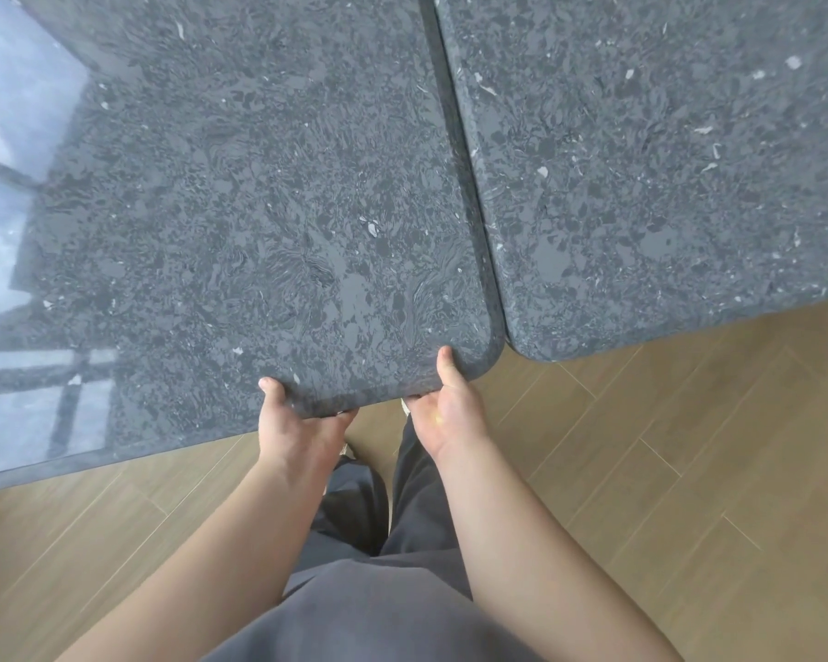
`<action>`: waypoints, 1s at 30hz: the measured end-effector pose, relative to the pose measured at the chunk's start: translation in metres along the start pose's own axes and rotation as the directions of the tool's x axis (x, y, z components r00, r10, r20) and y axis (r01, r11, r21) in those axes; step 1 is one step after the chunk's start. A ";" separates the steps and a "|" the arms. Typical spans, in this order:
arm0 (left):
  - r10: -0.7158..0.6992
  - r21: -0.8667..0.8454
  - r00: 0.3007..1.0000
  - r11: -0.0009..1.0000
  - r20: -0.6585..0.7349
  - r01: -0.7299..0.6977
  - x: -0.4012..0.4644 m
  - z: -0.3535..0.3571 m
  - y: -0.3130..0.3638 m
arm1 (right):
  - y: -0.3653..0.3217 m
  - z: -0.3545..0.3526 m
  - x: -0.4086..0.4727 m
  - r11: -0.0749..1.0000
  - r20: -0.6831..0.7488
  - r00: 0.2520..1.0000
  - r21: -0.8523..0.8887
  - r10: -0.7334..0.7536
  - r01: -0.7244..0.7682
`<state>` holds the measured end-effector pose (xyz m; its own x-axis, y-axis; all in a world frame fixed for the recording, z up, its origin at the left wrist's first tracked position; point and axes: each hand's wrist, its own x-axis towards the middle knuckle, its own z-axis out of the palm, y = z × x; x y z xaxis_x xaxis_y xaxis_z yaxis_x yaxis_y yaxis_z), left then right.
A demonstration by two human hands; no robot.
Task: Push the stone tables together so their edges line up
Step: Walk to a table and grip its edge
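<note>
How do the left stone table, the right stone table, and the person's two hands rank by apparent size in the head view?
1. Left stone table, cropped by the frame.
2. Right stone table, also cropped, so true sizes are unsure.
3. Left hand and right hand look alike; no ranking.

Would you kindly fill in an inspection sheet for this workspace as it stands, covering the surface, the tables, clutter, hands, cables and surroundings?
Surface: dark speckled stone tops, glossy; window reflection on the left table.
Job's things: left table and right table sit side by side, a thin dark seam between them; their near edges are not in line, the left corner reaching nearer the person.
Clutter: nothing seen.
Hands: left hand and right hand both grip the left table's near edge by its corner, thumbs on top.
Cables: nothing seen.
Surroundings: wooden floor; the person's dark trousers below.
</note>
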<state>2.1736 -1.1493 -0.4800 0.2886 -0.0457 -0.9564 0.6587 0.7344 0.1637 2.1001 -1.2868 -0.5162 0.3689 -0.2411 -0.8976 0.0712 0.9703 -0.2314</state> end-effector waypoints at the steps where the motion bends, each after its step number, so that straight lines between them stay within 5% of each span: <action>1: -0.010 -0.019 1.000 1.000 0.010 0.010 0.001 -0.001 0.000 | 0.000 -0.002 0.001 0.999 -0.007 1.000 -0.035 -0.010 0.009; 18: -0.018 0.027 0.996 1.000 0.086 0.016 0.009 0.002 0.002 | -0.008 0.007 -0.001 0.997 0.010 1.000 -0.070 0.016 -0.015; 30: -0.054 0.089 0.998 0.995 0.019 0.052 0.000 -0.010 0.003 | -0.008 0.008 -0.007 0.997 -0.018 0.999 -0.065 0.032 -0.033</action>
<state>2.1691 -1.1402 -0.4817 0.2659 -0.0982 -0.9590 0.7322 0.6676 0.1347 2.1044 -1.2926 -0.5056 0.3539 -0.2103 -0.9113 -0.0017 0.9743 -0.2254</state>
